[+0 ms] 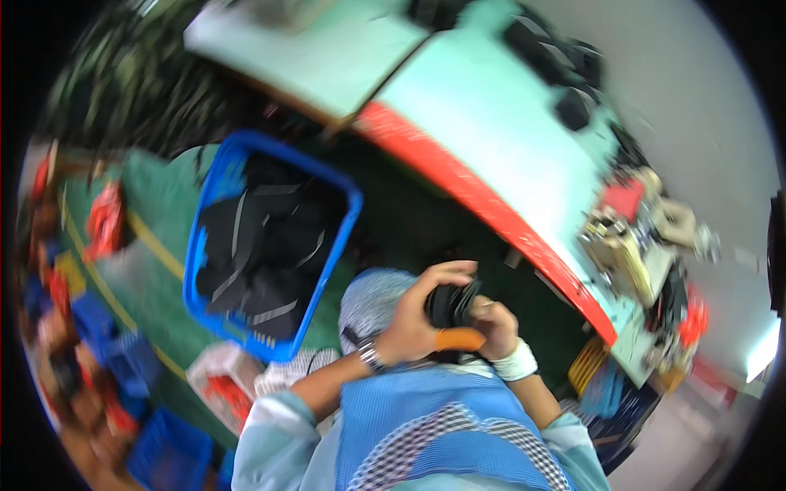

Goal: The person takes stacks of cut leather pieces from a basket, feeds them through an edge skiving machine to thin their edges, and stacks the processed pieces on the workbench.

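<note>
My left hand (412, 321), with a metal watch at its wrist, curls around a small bundle of black, layered pieces (449, 306). On the bundle's other side my right hand (496, 329), a white band about its wrist, has its fingers bent in against it. Both hands are closed and held close in front of my blue apron (442, 434). Just under the bundle an orange piece (460, 339) shows between the hands; what it is I cannot make out. Motion blurs the picture, and my palms hide part of the bundle.
A blue plastic basket (354, 204) full of black cloth pieces stands on the green floor to my left. Ahead runs a pale table (483, 106) with a red front edge (458, 168). Sewing machines (626, 254) stand at its right end. Blue crates (168, 446) lie at the lower left.
</note>
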{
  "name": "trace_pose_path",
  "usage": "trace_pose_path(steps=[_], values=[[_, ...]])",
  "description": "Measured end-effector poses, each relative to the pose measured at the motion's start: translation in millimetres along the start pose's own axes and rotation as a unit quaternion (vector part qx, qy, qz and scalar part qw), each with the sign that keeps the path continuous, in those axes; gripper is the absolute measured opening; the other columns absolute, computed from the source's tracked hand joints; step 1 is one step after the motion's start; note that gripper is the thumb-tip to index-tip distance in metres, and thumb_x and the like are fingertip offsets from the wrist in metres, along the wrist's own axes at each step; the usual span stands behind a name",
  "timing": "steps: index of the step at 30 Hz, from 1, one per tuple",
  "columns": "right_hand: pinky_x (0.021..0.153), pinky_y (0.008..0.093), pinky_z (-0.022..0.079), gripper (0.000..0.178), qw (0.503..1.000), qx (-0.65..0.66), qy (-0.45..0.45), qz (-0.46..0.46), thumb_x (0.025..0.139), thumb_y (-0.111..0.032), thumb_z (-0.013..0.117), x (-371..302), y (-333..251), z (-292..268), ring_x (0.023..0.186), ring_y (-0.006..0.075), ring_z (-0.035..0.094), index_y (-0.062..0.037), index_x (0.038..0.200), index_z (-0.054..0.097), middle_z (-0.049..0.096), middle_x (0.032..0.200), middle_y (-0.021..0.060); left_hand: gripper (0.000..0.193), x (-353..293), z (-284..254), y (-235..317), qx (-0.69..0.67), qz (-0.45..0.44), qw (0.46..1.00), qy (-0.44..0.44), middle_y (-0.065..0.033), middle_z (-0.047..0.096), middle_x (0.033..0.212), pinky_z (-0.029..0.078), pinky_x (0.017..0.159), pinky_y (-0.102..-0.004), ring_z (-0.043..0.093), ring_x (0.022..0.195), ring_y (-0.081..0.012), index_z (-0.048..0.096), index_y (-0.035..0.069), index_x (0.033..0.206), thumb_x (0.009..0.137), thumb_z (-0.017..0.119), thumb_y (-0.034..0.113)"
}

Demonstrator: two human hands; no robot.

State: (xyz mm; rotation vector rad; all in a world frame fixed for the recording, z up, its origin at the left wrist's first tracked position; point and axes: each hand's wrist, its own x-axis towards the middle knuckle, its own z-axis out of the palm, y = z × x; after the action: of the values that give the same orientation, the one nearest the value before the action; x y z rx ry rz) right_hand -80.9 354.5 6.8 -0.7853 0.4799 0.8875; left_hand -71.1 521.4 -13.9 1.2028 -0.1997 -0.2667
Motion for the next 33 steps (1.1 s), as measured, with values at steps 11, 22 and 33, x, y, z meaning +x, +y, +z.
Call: trace_pose_path(steps=[11, 22, 33], values=[[0.093, 0.0317, 0.043, 0.048, 0.975, 0.126, -0.102, -0.152, 0.084, -0.024, 0.053, -72.6, -46.5, -112.4, 0.107, 0.0188, 0.055, 0.0024, 0.123, 0.046, 0.056, 0.117, 0.0114, 0.056, 108.6, 117.1, -25.9, -0.062, -0.075, 0.964, -0.249, -0.0212, 0.043, 0.130, 0.043, 0.095, -0.0448, 0.052, 0.112, -0.0329, 0.060, 0.007, 0.114, 0.064, 0.082, 0.020], [0.090, 0.0272, 0.044, 0.048, 0.937, -0.030, 0.081, -0.338, 0.082, -0.004, 0.061, -175.9, -108.9, -206.2, 0.101, 0.0138, 0.056, 0.0058, 0.127, 0.045, 0.058, 0.114, 0.0121, 0.041, 217.6, 242.6, -24.4, -0.041, -0.219, 0.908, -0.356, -0.0166, 0.056, 0.115, 0.045, 0.091, -0.0330, 0.058, 0.103, -0.0233, 0.049, -0.001, 0.119, 0.081, 0.063, 0.007], [0.078, 0.0250, 0.050, 0.032, 0.890, 0.167, 0.259, -0.337, 0.084, -0.004, 0.060, -146.9, -133.7, -232.6, 0.086, 0.0126, 0.061, 0.0102, 0.112, 0.056, 0.065, 0.098, 0.0123, 0.028, 311.4, 274.8, -58.9, 0.213, -0.425, 0.791, -0.386, -0.0059, 0.064, 0.095, 0.048, 0.073, -0.0223, 0.060, 0.082, -0.0090, 0.056, -0.005, 0.111, 0.089, 0.057, 0.013]])
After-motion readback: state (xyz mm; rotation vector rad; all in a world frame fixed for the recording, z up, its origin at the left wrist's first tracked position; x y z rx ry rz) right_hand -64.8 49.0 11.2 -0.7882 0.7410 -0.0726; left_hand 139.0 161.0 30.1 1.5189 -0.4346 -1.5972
